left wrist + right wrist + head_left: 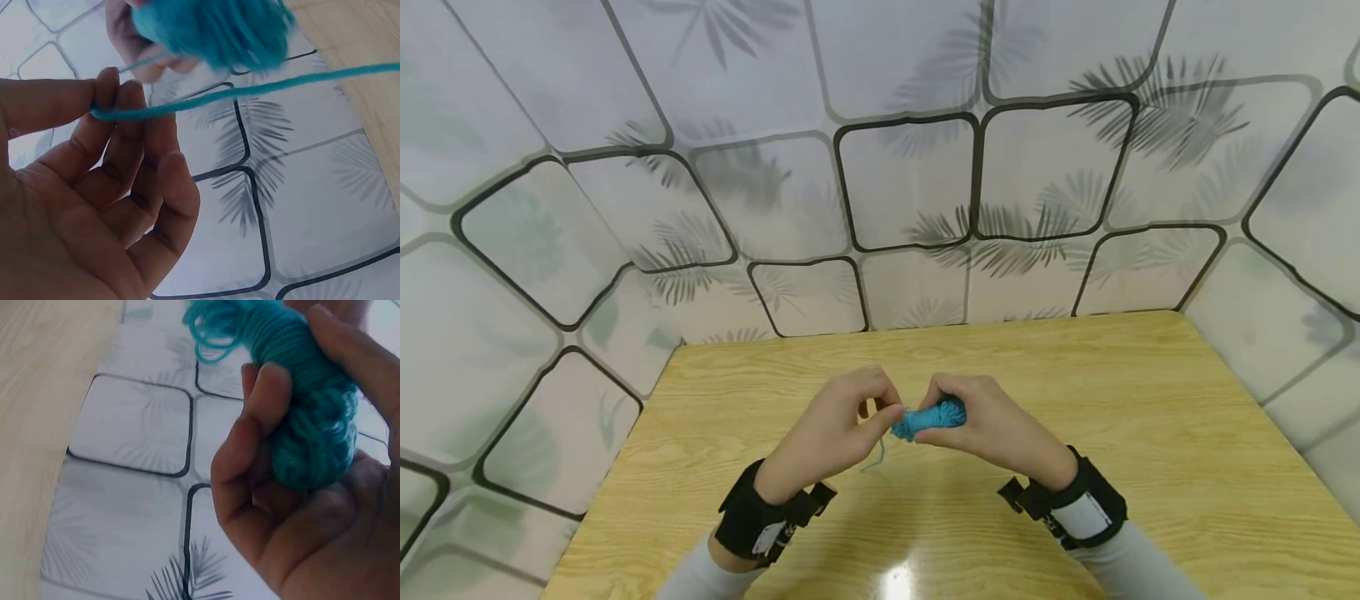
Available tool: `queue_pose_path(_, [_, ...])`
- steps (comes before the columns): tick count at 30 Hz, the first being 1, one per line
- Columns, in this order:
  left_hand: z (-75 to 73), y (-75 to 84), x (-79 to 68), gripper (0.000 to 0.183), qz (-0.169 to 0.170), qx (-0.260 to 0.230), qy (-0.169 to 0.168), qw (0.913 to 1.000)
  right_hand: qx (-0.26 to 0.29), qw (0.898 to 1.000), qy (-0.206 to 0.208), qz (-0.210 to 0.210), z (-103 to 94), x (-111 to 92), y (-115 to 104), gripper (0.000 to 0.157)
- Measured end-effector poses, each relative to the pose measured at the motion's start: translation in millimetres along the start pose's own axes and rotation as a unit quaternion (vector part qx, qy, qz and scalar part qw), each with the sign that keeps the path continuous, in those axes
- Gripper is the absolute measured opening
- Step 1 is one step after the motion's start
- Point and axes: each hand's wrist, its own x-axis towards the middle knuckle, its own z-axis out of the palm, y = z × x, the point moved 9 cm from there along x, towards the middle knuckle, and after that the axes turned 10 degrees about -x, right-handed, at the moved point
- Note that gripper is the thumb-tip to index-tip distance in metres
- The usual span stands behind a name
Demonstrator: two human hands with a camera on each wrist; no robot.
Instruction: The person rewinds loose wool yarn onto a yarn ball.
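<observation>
A small skein of turquoise yarn [929,418] is held above the table, its middle wrapped round with strands and its ends looped. My right hand [981,419] grips it, fingers and thumb curled about one end, as the right wrist view shows on the skein [312,425]. Close by on the left, my left hand [842,421] pinches a yarn strand [250,91] between thumb and forefinger. The strand's loose tail [874,460] hangs below the left hand. In the left wrist view, a thin length runs from the pinch toward the skein [219,31].
Both hands are over a wooden table [1075,358]. Patterned white sheeting [910,183] with dark outlines and leaf prints stands along the back and sides. Each wrist wears a black strap [752,517] with a small camera mount.
</observation>
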Motion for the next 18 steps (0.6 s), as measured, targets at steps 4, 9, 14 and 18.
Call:
queue_pose_path(4, [5.5, 5.7, -4.0, 0.013, -0.005, 0.018, 0.009, 0.9998, -0.035, 0.998, 0.045, 0.022, -6.9, 1.7, 4.2, 0.019])
queue_pose_path(9, [13.1, 10.6, -7.7, 0.013, -0.004, 0.035, 0.010, 0.9993, -0.057, 0.993, 0.092, 0.053, -14.4, 1.8, 11.8, 0.018])
queue_pose_path(14, [18.8, 9.3, -9.1, 0.011, 0.001, 0.017, 0.006, 0.9998, -0.039, 0.990, 0.126, 0.049, -22.1, 0.5, 14.5, 0.018])
queue_pose_path(18, [22.3, 0.3, -9.4, 0.013, -0.009, -0.025, 0.010, 0.9996, 0.015, 0.989, 0.140, 0.042, -29.3, -0.1, 14.6, 0.019])
